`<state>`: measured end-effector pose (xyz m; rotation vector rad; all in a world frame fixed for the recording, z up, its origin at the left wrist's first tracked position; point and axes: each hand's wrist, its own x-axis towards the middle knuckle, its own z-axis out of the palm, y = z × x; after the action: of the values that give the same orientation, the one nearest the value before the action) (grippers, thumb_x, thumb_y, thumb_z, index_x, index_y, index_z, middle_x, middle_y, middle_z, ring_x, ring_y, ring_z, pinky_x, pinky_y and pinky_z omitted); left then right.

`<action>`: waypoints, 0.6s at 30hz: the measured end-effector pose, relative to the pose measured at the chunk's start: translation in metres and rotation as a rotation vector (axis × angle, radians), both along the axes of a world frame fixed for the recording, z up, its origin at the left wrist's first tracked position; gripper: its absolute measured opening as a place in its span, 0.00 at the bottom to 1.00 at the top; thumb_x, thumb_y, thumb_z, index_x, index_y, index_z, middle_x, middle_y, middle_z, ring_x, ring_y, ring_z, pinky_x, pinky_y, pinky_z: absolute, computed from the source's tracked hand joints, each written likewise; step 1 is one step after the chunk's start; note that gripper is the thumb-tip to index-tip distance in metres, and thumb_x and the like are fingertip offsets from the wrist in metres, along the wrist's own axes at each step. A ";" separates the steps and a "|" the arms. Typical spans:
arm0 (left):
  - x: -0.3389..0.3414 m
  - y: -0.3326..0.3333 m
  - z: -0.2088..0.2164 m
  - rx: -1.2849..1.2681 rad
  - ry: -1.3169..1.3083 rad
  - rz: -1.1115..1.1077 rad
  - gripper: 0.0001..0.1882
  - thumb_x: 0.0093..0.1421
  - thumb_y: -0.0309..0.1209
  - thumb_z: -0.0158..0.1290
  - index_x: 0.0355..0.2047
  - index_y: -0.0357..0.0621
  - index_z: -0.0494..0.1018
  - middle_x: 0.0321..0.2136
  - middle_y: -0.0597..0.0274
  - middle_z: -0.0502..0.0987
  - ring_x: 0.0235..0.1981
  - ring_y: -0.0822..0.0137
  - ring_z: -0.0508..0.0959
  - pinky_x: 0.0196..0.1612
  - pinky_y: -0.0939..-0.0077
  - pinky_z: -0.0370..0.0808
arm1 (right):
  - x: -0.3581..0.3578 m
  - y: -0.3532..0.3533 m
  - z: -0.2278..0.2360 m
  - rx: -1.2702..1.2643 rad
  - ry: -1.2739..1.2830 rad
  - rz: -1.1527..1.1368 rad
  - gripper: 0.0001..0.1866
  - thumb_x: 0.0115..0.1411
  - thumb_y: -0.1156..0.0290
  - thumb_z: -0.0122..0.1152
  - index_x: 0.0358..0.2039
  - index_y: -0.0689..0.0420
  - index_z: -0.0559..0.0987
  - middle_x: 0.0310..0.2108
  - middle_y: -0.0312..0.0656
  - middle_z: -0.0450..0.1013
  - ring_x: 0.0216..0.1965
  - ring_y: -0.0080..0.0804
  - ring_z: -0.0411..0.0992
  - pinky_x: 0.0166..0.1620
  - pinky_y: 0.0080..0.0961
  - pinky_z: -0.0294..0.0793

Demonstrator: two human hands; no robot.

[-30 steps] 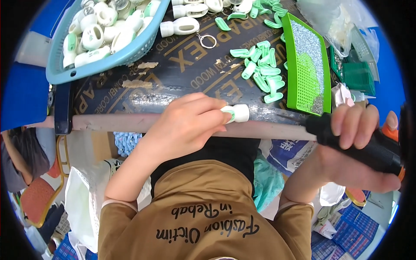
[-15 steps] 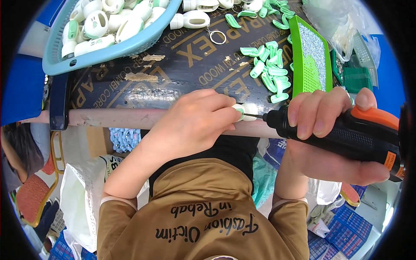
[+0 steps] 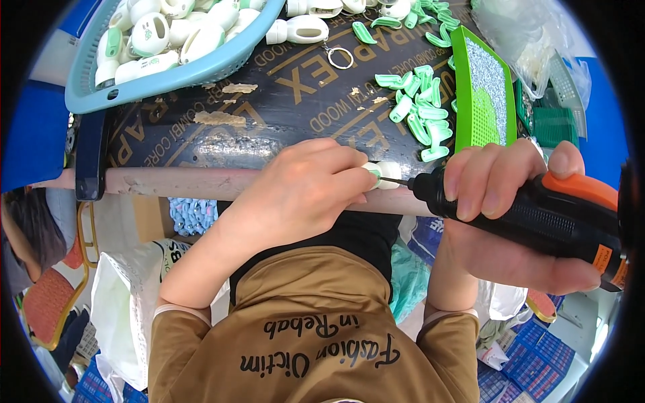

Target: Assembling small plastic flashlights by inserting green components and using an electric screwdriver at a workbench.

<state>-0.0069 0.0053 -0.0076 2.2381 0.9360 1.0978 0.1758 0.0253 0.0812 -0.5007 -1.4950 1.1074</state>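
My left hand (image 3: pixel 316 178) is closed around a small white and green plastic flashlight body (image 3: pixel 388 173) at the table's near edge. Only its right end shows; my fingers cover the rest. In my right hand (image 3: pixel 497 195) is a black and orange electric screwdriver (image 3: pixel 531 213), held level with its thin bit pointing left. The bit's tip meets the flashlight body close to my left fingertips; the exact contact spot is too small to make out. Beyond my hands lies a loose pile of light green curved plastic pieces (image 3: pixel 422 107).
A blue basket (image 3: pixel 181 75) full of white flashlight bodies stands at the far left. One with a key ring (image 3: pixel 340 58) lies beside it. At the right are a green tray (image 3: pixel 462 87) of small silvery parts, clear plastic bags (image 3: pixel 517 40) and a dark green basket (image 3: pixel 554 122).
The rear of the screwdriver has dipped slightly, along with my right hand. My left hand keeps its grip on the flashlight body in nearly the same place.
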 end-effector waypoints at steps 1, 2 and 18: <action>0.001 0.000 0.000 0.000 -0.002 -0.003 0.13 0.42 0.26 0.64 0.31 0.43 0.77 0.34 0.57 0.78 0.31 0.58 0.78 0.32 0.68 0.75 | 0.003 -0.002 0.001 0.004 -0.004 0.001 0.46 0.44 0.21 0.49 0.49 0.50 0.66 0.22 0.35 0.64 0.17 0.25 0.64 0.23 0.25 0.65; 0.001 0.000 0.001 0.000 -0.006 -0.003 0.13 0.42 0.26 0.64 0.31 0.43 0.77 0.34 0.57 0.78 0.31 0.58 0.78 0.32 0.68 0.75 | 0.000 -0.003 0.001 0.007 -0.007 0.003 0.46 0.44 0.22 0.49 0.49 0.50 0.66 0.22 0.35 0.65 0.17 0.25 0.64 0.23 0.25 0.65; 0.003 0.000 -0.003 0.033 0.021 0.010 0.13 0.42 0.25 0.64 0.31 0.43 0.77 0.31 0.58 0.76 0.29 0.58 0.77 0.30 0.68 0.74 | -0.002 -0.005 -0.003 0.033 -0.042 0.078 0.45 0.46 0.22 0.49 0.49 0.50 0.67 0.22 0.35 0.65 0.17 0.25 0.65 0.23 0.25 0.66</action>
<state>-0.0041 0.0051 -0.0108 2.2776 0.9453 1.1036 0.1742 0.0202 0.0779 -0.4483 -1.5788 1.1369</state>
